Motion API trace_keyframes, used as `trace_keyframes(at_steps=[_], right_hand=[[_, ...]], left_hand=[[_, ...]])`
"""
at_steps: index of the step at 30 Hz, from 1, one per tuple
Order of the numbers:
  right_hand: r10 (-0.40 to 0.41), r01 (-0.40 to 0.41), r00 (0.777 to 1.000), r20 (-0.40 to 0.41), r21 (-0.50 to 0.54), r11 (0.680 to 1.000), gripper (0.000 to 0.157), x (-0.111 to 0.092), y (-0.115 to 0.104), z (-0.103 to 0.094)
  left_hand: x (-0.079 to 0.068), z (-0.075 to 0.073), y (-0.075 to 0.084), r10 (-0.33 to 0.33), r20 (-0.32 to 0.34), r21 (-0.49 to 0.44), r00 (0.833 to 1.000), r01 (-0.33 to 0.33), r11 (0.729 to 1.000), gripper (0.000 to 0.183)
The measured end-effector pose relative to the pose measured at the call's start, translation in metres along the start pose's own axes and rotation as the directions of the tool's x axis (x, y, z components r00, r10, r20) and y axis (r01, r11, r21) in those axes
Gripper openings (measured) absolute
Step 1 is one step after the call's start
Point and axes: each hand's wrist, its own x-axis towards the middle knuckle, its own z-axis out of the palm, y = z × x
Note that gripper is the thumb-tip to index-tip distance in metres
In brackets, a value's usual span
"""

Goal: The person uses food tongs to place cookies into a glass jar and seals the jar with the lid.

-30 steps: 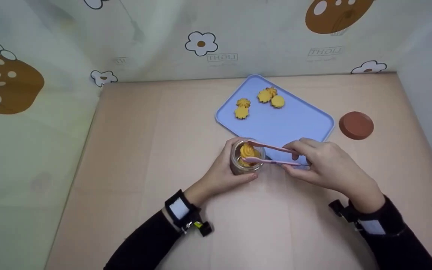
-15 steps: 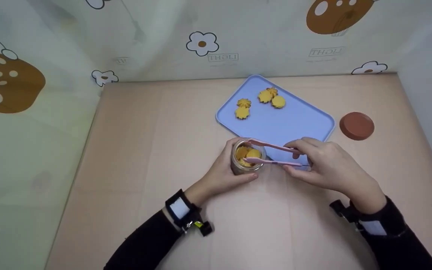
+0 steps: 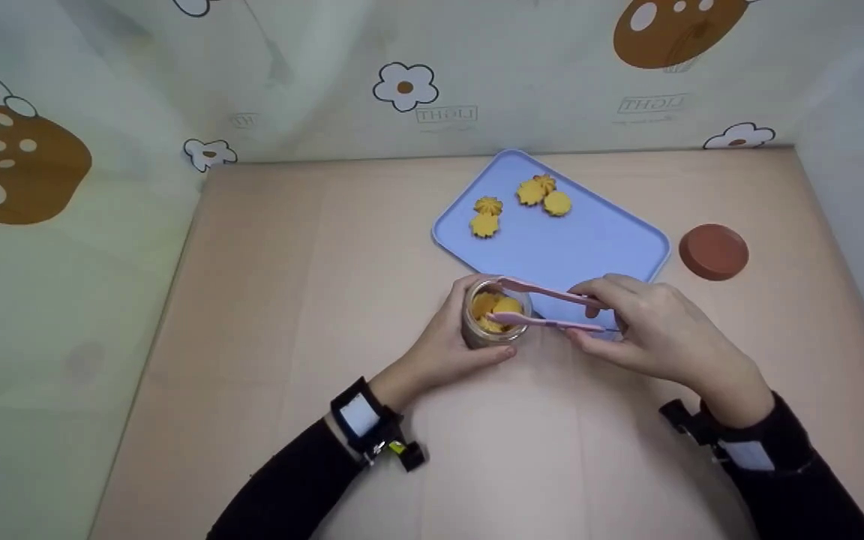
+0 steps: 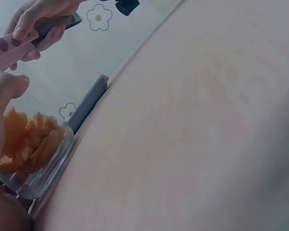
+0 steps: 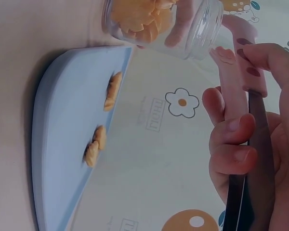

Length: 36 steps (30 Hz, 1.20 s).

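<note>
My left hand [image 3: 439, 337] grips a clear glass jar [image 3: 475, 336] around its side, thumb at the front. Yellow-orange piped cookies [image 5: 139, 14] lie inside, near the bottom in the right wrist view. Pink-tipped tongs [image 3: 548, 292] with metal arms are held between the thumb and fingers of my right hand [image 3: 653, 326]. Their two tips [image 5: 224, 55] are spread apart at the jar's mouth, with nothing pinched between them. The jar's mouth faces up toward the head camera, and the tongs come in from the right.
Behind the jar lies a blue tray [image 3: 574, 255] with several cookies in two clusters, one [image 3: 485, 225] at left and another [image 3: 531, 192] farther back. A round reddish-brown lid [image 3: 713, 251] sits right of the tray. A patterned curtain [image 3: 312, 90] hangs along the table's back edge.
A swirled cookie between the tong tips at the jar's mouth has dropped down among the others inside. Both hands, the jar and the tongs have stayed nearly still.
</note>
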Motion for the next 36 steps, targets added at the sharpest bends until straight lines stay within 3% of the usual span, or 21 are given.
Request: trace_keyframes(at_steps=[10,17,23,28,33,36], right_hand=[[0.011,-0.013,0.997,-0.072,-0.016,1.0,0.039,0.003,0.017,-0.017],[0.192,-0.204,0.973,-0.124,-0.095,0.974,0.04,0.022,0.048,-0.033],[0.392,-0.4,0.916,-0.086,-0.109,0.91,0.05,0.043,0.072,-0.034],[0.531,-0.533,0.846,-0.044,-0.075,0.843,0.058,0.05,0.093,-0.025],[0.619,-0.618,0.785,-0.003,-0.052,0.784,0.066,0.049,0.107,-0.012],[0.643,-0.641,0.765,0.035,-0.048,0.766,0.069,0.05,0.11,-0.004]], left_hand=[[0.0,0.002,0.001,-0.034,-0.004,-0.017,0.999,0.033,0.999,0.096],[-0.001,0.002,0.002,-0.035,-0.021,-0.014,0.999,0.034,0.999,0.097],[0.0,0.0,0.002,-0.032,-0.024,0.005,0.999,0.032,0.999,0.097],[0.0,0.0,0.001,-0.034,-0.021,0.003,0.999,0.034,0.999,0.098],[-0.001,0.001,0.001,-0.047,-0.016,0.0,0.999,0.047,0.999,0.098],[-0.001,0.001,0.001,-0.045,-0.017,-0.001,0.999,0.045,0.999,0.098]])
